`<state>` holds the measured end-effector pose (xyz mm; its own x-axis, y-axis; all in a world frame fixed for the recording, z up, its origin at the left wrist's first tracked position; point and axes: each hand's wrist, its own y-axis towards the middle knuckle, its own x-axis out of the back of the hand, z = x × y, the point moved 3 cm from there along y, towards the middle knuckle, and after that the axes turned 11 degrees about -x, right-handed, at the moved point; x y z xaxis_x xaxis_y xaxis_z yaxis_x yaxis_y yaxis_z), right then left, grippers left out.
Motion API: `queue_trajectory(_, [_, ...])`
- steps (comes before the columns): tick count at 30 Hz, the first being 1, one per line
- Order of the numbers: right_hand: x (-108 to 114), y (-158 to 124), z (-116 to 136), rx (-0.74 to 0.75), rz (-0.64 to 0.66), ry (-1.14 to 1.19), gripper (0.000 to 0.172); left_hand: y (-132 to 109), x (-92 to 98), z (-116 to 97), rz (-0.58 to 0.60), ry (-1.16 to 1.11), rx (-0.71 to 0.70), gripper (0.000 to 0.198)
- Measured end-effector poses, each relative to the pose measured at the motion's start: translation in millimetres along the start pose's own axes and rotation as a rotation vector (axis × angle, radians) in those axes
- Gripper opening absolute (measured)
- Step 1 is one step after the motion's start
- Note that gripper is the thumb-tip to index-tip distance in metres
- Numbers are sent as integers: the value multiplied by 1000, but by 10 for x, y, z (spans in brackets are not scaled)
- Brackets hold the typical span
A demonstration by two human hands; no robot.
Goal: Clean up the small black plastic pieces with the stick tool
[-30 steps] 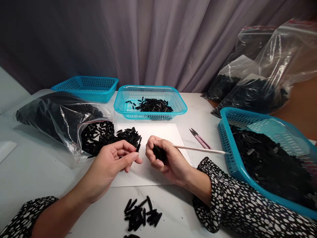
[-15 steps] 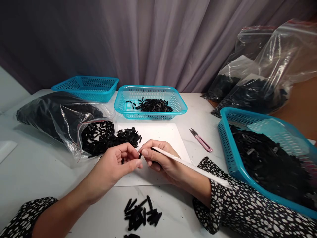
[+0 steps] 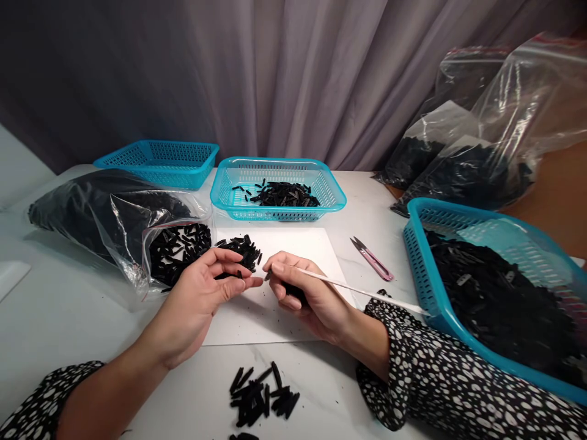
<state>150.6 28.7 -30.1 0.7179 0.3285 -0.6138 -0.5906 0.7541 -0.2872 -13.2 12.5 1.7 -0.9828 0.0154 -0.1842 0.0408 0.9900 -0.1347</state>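
Over a white sheet, my left hand is closed in a loose pinch, with a small black piece showing at its thumb and fingertips. My right hand grips a long, thin white-handled tool like a pen. Its handle runs back over the wrist, and its small dark tip points at my left fingertips, slightly apart from them. Something black shows under the curled right fingers; I cannot make out what. Just behind my left hand lies a heap of short black strips.
A clear bag spills black strips at left. Behind stand a blue basket and another holding strips. Pink thread snips lie right, near a large filled basket and bags. More strips lie in front.
My hands have drawn slightly apart. The left fingers have shifted left and loosened, and the white tool has turned, showing a narrower side with its back end higher.
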Motion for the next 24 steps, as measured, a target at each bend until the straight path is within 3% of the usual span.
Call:
queue_trajectory(4, [6, 12, -18, 7, -19, 43, 22, -6, 1, 21, 15, -10, 61, 30])
queue_trajectory(8, [-16, -1, -6, 38, -71, -101, 33, -25, -16, 44, -1, -32, 88, 26])
queue_trajectory(12, [-29, -10, -15, 18, -125, -181, 29, -26, -25, 56, 6, -29, 89, 27])
queue_trajectory(18, [-16, 16, -61, 1, -93, -202, 31, -35, -45, 41, 63, 26, 50, 35])
queue_trajectory(24, [-24, 14, -64, 17, -65, -199, 30, -52, -81, 19, 103, 68, -2, 29])
